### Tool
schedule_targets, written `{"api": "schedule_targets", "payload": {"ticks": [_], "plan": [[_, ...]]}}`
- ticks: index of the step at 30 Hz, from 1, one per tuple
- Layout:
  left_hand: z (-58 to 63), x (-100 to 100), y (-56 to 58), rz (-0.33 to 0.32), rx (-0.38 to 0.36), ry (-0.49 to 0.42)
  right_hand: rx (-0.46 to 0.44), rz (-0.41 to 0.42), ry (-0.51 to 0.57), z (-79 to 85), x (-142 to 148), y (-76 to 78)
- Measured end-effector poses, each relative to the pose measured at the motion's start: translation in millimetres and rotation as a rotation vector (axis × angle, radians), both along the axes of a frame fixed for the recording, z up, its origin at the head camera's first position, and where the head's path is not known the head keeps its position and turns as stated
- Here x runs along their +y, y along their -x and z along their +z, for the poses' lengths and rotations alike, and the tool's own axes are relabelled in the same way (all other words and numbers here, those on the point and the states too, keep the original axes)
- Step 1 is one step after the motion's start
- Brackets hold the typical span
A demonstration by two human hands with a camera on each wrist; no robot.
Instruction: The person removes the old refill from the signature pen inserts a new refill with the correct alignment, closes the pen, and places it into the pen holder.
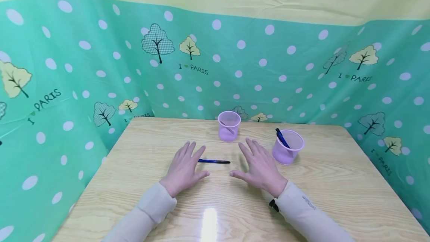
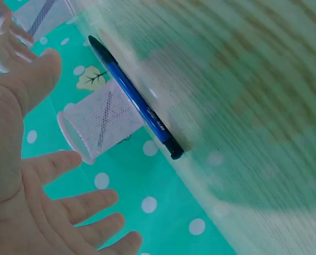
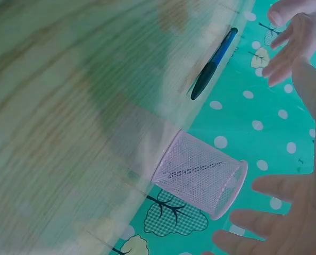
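Observation:
A blue ballpoint pen (image 1: 215, 161) with dark ends lies flat on the wooden table between my two hands. My left hand (image 1: 183, 168) is spread, palm down, beside the pen's left end and holds nothing. On the other side, my right hand (image 1: 261, 168) also has its fingers apart and is without an object. Beyond the hands stands a lilac mesh pen holder (image 1: 229, 127), in which a slanted dark strip shows. Another lilac mesh pen holder (image 1: 285, 151), right of the right hand, has a blue pen (image 1: 282, 138) leaning in it.
The pale wood-grain table (image 1: 336, 182) reflects a bright light near its front. A green dotted curtain (image 1: 201, 85) with printed trees hangs behind the table and along both sides. Something small and black (image 1: 273, 205) sits by the right cuff.

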State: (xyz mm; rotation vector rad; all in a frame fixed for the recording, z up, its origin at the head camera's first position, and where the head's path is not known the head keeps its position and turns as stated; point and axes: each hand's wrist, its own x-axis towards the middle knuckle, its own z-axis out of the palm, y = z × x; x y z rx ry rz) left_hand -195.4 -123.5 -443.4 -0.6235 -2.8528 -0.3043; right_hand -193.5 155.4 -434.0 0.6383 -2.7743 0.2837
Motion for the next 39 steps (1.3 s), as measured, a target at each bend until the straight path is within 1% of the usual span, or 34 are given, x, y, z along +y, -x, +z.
{"api": "schedule_targets", "payload": {"ticks": [10,17,21,26,31,34,39], "plan": [[1.5,1.8,3.9,-0.003,-0.063,-0.026,-0.057,0.002,0.026,-2.9,-7.0,6.9],[-1.4,5.4,9.1,-0.025,-0.047,-0.014,-0.066,0.011,0.006,-1.9,-10.0,11.4],[-3.6,7.8,11.8,-0.031,-0.050,-0.008,-0.092,0.022,-0.008,-1.8,-13.1,14.3],[-7.5,10.4,15.3,-0.047,-0.065,-0.032,-0.119,0.036,-0.009,-1.9,-17.4,17.6],[-10.0,11.6,18.6,-0.050,-0.057,-0.046,-0.147,0.044,0.004,-1.1,-22.0,21.0],[-9.5,12.3,20.8,-0.038,-0.074,-0.038,-0.171,0.043,0.004,-1.0,-24.5,23.1],[-7.0,13.6,25.1,-0.038,-0.093,-0.036,-0.203,0.049,0.000,-2.0,-29.7,27.1]]}}
